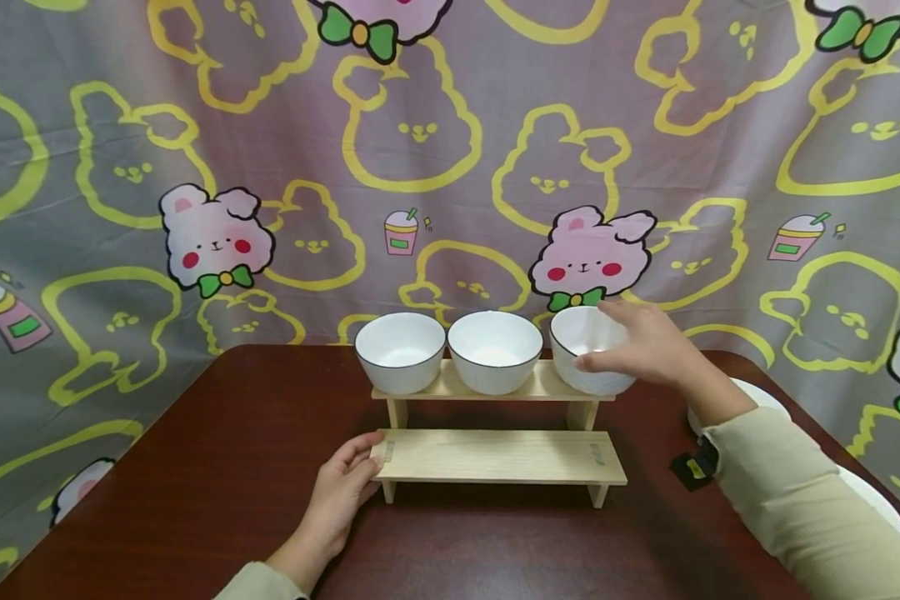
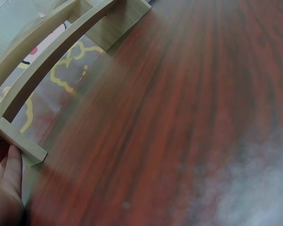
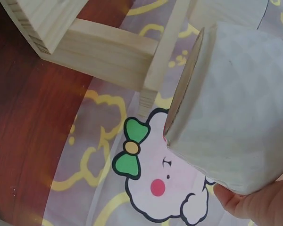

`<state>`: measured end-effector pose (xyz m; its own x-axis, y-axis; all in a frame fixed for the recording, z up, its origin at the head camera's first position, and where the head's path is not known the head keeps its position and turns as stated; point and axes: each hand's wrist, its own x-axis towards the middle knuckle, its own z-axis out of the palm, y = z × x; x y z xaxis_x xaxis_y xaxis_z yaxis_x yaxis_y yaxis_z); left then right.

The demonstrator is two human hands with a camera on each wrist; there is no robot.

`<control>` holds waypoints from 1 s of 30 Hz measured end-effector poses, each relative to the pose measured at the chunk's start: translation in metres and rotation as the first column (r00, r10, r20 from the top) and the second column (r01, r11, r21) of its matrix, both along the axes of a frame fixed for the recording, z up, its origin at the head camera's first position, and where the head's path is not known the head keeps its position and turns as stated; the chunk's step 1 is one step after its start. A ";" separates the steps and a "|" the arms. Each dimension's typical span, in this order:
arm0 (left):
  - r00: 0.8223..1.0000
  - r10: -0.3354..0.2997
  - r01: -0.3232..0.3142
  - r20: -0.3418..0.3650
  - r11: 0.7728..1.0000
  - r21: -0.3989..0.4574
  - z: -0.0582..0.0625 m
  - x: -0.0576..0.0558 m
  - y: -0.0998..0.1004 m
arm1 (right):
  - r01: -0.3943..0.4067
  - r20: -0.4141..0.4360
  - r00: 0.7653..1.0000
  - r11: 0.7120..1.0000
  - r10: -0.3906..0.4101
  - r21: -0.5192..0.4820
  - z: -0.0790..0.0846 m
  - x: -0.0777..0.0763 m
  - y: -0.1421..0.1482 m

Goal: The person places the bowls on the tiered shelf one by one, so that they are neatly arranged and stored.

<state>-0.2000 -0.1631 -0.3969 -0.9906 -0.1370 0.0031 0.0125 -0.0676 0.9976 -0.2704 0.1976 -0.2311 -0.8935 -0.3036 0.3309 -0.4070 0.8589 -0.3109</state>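
My right hand (image 1: pixel 648 348) grips a white bowl (image 1: pixel 587 332) with a dark rim at the right end of the upper shelf. Its thumb lies across the front and its fingers reach over the far rim. Ridged white sides of this bowl (image 3: pixel 236 103) fill much of the right wrist view. Two matching bowls, a left one (image 1: pixel 400 354) and a middle one (image 1: pixel 495 354), sit beside it on the two-tier wooden stand (image 1: pixel 495 457). My left hand (image 1: pixel 341 483) holds the left end of the lower shelf, its fingertips at the edge.
Two white round dishes, a farther one (image 1: pixel 761 398) and a nearer one (image 1: pixel 873 500), lie at the table's right side, partly behind my right arm. The dark red wooden table (image 1: pixel 217 467) ends at a patterned cloth (image 1: pixel 450 167) behind the stand.
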 end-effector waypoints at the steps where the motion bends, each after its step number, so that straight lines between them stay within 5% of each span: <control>1: 1.000 -0.001 0.001 0.000 1.000 -0.001 0.000 0.000 0.000 | -0.004 -0.003 1.000 1.000 0.004 0.004 -0.001 0.000 0.000; 14: 1.000 -0.003 0.003 -0.001 1.000 0.009 -0.001 -0.001 0.000 | -0.021 -0.027 0.999 0.999 0.022 0.025 -0.010 -0.005 -0.004; 30: 1.000 -0.004 0.004 -0.001 1.000 0.011 0.000 0.000 0.000 | -0.032 0.064 0.998 0.998 0.029 0.047 -0.009 -0.003 -0.002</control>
